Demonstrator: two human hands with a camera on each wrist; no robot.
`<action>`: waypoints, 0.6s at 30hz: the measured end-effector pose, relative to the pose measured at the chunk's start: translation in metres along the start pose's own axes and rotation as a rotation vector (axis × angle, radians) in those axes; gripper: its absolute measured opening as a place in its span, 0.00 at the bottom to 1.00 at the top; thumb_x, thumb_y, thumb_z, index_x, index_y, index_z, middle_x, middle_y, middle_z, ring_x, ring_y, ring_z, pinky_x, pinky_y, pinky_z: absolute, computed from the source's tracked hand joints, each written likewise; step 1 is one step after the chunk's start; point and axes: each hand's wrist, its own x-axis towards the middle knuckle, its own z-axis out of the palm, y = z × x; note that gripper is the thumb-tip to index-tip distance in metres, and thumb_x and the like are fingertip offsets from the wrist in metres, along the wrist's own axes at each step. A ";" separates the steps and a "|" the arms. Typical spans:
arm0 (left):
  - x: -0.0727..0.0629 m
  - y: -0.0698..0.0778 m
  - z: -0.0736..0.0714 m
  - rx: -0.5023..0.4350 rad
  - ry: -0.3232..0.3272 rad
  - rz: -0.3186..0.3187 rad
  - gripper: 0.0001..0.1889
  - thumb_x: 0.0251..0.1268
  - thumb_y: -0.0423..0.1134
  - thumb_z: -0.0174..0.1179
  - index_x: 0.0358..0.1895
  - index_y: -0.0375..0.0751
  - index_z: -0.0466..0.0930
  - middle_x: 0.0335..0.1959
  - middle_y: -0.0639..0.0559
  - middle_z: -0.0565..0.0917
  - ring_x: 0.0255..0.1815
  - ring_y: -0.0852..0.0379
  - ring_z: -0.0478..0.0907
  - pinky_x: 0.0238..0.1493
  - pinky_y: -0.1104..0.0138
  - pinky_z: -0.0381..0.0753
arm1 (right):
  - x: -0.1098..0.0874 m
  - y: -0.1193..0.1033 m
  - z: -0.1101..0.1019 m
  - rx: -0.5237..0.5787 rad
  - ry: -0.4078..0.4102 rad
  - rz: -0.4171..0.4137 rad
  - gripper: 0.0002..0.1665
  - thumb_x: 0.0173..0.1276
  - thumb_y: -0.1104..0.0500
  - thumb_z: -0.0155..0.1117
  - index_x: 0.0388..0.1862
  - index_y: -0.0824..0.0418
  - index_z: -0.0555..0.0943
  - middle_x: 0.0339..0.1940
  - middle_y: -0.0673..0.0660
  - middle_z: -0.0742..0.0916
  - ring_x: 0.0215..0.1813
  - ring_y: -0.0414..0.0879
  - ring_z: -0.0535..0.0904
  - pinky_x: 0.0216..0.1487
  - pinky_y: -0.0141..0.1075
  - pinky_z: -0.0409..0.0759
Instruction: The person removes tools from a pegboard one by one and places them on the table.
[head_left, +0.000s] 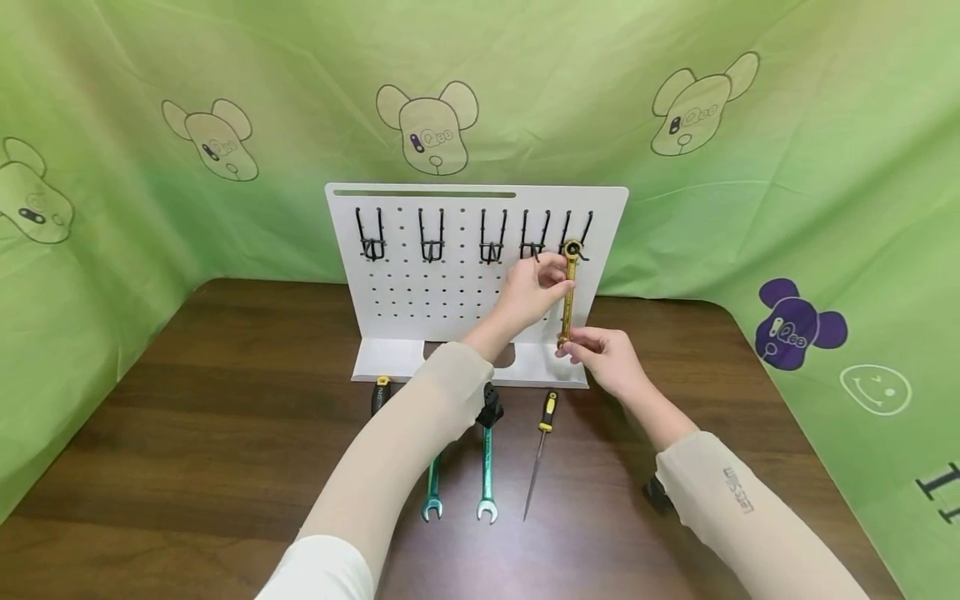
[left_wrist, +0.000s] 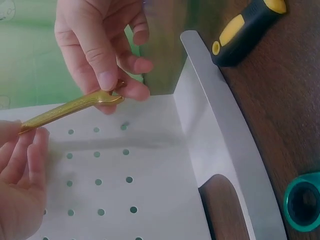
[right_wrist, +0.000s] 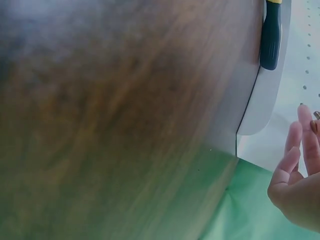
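A gold combination wrench (head_left: pixel 567 302) stands upright before the right end of the white pegboard (head_left: pixel 420 293), its ring end overlapping the rightmost black hook (head_left: pixel 588 225) in the head view. My left hand (head_left: pixel 528 292) pinches the shaft below the ring between thumb and fingers. Down at the open-jawed end, my right hand (head_left: pixel 613 360) pinches the tool between thumb and index finger, as the left wrist view also shows around the gold wrench (left_wrist: pixel 70 108). At its frame's edge, the right wrist view catches only part of the right hand (right_wrist: pixel 300 190).
Several more black double hooks (head_left: pixel 431 237) line the board's upper part. On the wooden table (head_left: pixel 247 433) before it lie a yellow-and-black screwdriver (head_left: pixel 549 412), a green wrench (head_left: pixel 487 467) and another green wrench (head_left: pixel 432 492). A second yellow-and-black handle (head_left: pixel 381 393) is partly behind the left forearm.
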 end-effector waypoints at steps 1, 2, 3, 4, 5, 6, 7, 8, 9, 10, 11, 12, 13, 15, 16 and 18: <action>0.000 0.000 0.000 -0.001 0.002 -0.003 0.13 0.66 0.34 0.65 0.52 0.36 0.81 0.40 0.45 0.89 0.39 0.56 0.84 0.40 0.79 0.76 | -0.001 0.000 0.000 -0.003 0.000 -0.001 0.15 0.70 0.70 0.60 0.51 0.81 0.79 0.37 0.74 0.88 0.27 0.33 0.81 0.36 0.28 0.81; 0.000 0.000 0.001 -0.001 0.006 -0.005 0.13 0.66 0.33 0.65 0.52 0.36 0.81 0.39 0.45 0.88 0.39 0.56 0.84 0.39 0.79 0.76 | -0.002 -0.001 0.000 -0.001 0.000 0.001 0.16 0.70 0.70 0.60 0.52 0.81 0.79 0.37 0.74 0.88 0.28 0.33 0.82 0.36 0.28 0.81; 0.000 0.000 0.001 -0.001 0.009 -0.006 0.13 0.66 0.33 0.65 0.51 0.37 0.81 0.39 0.45 0.88 0.38 0.56 0.83 0.39 0.79 0.76 | -0.002 -0.002 0.000 0.000 0.001 0.001 0.16 0.70 0.70 0.60 0.52 0.81 0.79 0.37 0.74 0.88 0.28 0.33 0.82 0.36 0.28 0.82; 0.000 0.001 0.002 0.000 0.011 -0.007 0.12 0.66 0.33 0.65 0.51 0.37 0.81 0.39 0.45 0.88 0.38 0.57 0.83 0.39 0.79 0.76 | -0.002 -0.003 0.000 0.001 0.001 -0.002 0.16 0.70 0.70 0.60 0.52 0.81 0.79 0.37 0.74 0.88 0.28 0.33 0.82 0.36 0.29 0.82; 0.000 0.000 0.002 0.002 0.014 -0.007 0.12 0.65 0.33 0.65 0.51 0.37 0.81 0.39 0.46 0.88 0.37 0.57 0.83 0.39 0.79 0.75 | -0.003 -0.003 0.001 0.001 0.003 -0.003 0.16 0.70 0.70 0.59 0.52 0.81 0.79 0.36 0.74 0.88 0.28 0.33 0.82 0.36 0.29 0.82; 0.000 0.000 0.002 0.002 0.016 -0.007 0.12 0.65 0.33 0.65 0.51 0.37 0.81 0.38 0.46 0.88 0.37 0.57 0.83 0.39 0.79 0.75 | -0.004 -0.004 0.001 0.000 0.007 -0.004 0.15 0.70 0.71 0.60 0.52 0.81 0.79 0.36 0.74 0.88 0.28 0.33 0.82 0.36 0.29 0.82; 0.000 0.000 0.002 0.004 0.018 -0.006 0.12 0.65 0.33 0.65 0.51 0.37 0.81 0.38 0.46 0.88 0.37 0.57 0.83 0.39 0.79 0.75 | -0.004 -0.004 0.001 0.000 0.012 -0.005 0.15 0.69 0.71 0.60 0.51 0.81 0.80 0.36 0.74 0.88 0.28 0.33 0.82 0.36 0.29 0.82; 0.000 0.000 0.002 0.005 0.017 -0.006 0.12 0.65 0.33 0.65 0.50 0.37 0.81 0.38 0.46 0.88 0.37 0.57 0.83 0.40 0.79 0.76 | -0.005 -0.005 0.001 0.000 0.016 -0.007 0.15 0.69 0.71 0.60 0.51 0.80 0.80 0.35 0.74 0.88 0.28 0.34 0.82 0.36 0.29 0.83; 0.000 0.000 0.002 0.005 0.016 -0.007 0.12 0.65 0.33 0.65 0.51 0.37 0.81 0.39 0.45 0.88 0.37 0.57 0.83 0.40 0.79 0.76 | -0.005 -0.005 0.001 -0.002 0.020 -0.012 0.14 0.69 0.71 0.60 0.50 0.80 0.80 0.35 0.74 0.88 0.29 0.34 0.82 0.36 0.29 0.83; 0.000 0.000 0.002 0.005 0.015 -0.007 0.13 0.65 0.33 0.65 0.51 0.37 0.81 0.39 0.45 0.88 0.38 0.57 0.83 0.40 0.78 0.76 | -0.005 -0.005 0.002 -0.004 0.023 -0.018 0.14 0.69 0.72 0.60 0.50 0.80 0.81 0.34 0.73 0.88 0.29 0.34 0.82 0.35 0.29 0.83; 0.000 0.000 0.002 0.005 0.014 -0.008 0.13 0.65 0.33 0.65 0.51 0.37 0.80 0.39 0.45 0.88 0.38 0.56 0.83 0.40 0.78 0.76 | -0.006 -0.005 0.002 -0.008 0.027 -0.022 0.13 0.68 0.72 0.60 0.49 0.80 0.81 0.34 0.73 0.88 0.29 0.35 0.82 0.35 0.29 0.83; 0.000 0.000 0.002 0.007 0.012 -0.009 0.13 0.65 0.33 0.65 0.52 0.37 0.80 0.39 0.45 0.88 0.39 0.56 0.83 0.40 0.78 0.77 | -0.006 -0.005 0.002 -0.012 0.031 -0.025 0.13 0.68 0.72 0.60 0.49 0.80 0.81 0.33 0.73 0.88 0.29 0.35 0.82 0.35 0.29 0.83; 0.000 0.001 0.002 0.009 0.009 -0.010 0.14 0.65 0.33 0.65 0.53 0.37 0.80 0.40 0.45 0.88 0.39 0.55 0.83 0.41 0.78 0.77 | -0.006 -0.005 0.002 -0.015 0.035 -0.026 0.13 0.68 0.72 0.60 0.49 0.80 0.82 0.33 0.73 0.88 0.29 0.35 0.82 0.35 0.29 0.83; 0.000 0.001 0.001 0.017 0.002 -0.012 0.15 0.66 0.33 0.65 0.54 0.37 0.80 0.41 0.44 0.88 0.40 0.55 0.84 0.41 0.78 0.77 | -0.006 -0.005 0.003 -0.020 0.041 -0.024 0.13 0.68 0.72 0.60 0.49 0.79 0.82 0.33 0.72 0.88 0.29 0.35 0.81 0.34 0.28 0.82; 0.000 0.001 0.001 0.018 -0.002 -0.012 0.15 0.66 0.33 0.65 0.55 0.37 0.79 0.41 0.44 0.88 0.40 0.54 0.84 0.41 0.78 0.77 | -0.005 -0.004 0.003 -0.021 0.043 -0.020 0.14 0.68 0.72 0.60 0.50 0.80 0.81 0.33 0.73 0.89 0.28 0.34 0.81 0.34 0.28 0.82; 0.000 0.001 0.001 0.023 -0.010 -0.009 0.16 0.66 0.33 0.64 0.56 0.37 0.79 0.42 0.44 0.88 0.41 0.54 0.84 0.42 0.78 0.77 | -0.006 -0.005 0.003 -0.017 0.046 -0.010 0.14 0.68 0.72 0.61 0.51 0.80 0.81 0.33 0.73 0.89 0.28 0.33 0.81 0.34 0.28 0.82</action>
